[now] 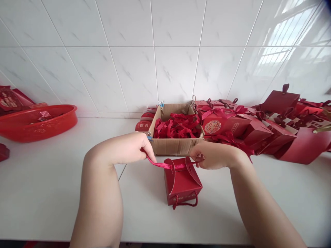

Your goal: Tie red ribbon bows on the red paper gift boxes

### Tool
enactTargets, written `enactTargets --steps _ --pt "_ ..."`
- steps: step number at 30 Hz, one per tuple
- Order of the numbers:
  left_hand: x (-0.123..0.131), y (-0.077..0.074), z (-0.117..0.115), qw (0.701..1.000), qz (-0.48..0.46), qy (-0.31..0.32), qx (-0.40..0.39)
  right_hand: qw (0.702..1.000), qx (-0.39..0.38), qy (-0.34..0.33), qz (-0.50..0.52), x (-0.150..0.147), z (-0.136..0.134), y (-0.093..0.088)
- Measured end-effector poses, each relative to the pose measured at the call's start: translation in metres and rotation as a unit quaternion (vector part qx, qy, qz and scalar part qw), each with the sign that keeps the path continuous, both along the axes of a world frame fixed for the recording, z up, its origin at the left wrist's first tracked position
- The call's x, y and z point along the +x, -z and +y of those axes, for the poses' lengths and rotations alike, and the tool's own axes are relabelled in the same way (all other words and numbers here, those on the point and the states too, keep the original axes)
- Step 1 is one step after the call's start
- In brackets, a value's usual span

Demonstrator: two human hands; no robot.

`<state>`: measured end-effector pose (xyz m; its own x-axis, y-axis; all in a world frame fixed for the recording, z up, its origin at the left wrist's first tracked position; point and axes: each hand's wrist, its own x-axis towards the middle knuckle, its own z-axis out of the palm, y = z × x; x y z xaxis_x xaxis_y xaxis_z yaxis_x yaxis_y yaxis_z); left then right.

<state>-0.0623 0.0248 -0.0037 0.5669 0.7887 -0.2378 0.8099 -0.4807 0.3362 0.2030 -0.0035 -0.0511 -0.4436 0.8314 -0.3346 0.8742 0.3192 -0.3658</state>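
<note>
A small dark red gift box (184, 184) stands on the white counter, its curved top flaps folded together and a twisted cord handle (190, 204) hanging at its near side. Through the top runs a red ribbon (161, 165). My left hand (137, 148) pinches the ribbon's left end, out to the left of the box. On the other side my right hand (207, 155) has its fingers closed on the right end, close against the box's top. The ribbon is stretched between both hands.
Behind the box sits an open cardboard carton (172, 146) full of loose red ribbons (178, 126). Many red gift boxes (224, 124) crowd the right side. Red packets (144, 124) lie left of the carton. A red plastic basin (38, 124) stands far left, and a tiled wall rises behind.
</note>
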Motion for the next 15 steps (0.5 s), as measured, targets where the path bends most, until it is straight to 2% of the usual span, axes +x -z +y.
enactTargets --steps 4,10,15 --pt "-0.002 -0.002 -0.004 0.999 -0.015 0.003 -0.033 0.999 0.005 -0.022 0.042 0.007 -0.002 -0.002" --pt "-0.006 -0.007 -0.014 0.998 -0.009 -0.06 0.027 0.999 0.034 -0.012 0.026 0.011 -0.006 -0.004" --pt "-0.001 -0.009 -0.017 0.999 0.01 -0.039 -0.002 0.998 0.033 -0.011 0.05 0.009 -0.006 -0.008"
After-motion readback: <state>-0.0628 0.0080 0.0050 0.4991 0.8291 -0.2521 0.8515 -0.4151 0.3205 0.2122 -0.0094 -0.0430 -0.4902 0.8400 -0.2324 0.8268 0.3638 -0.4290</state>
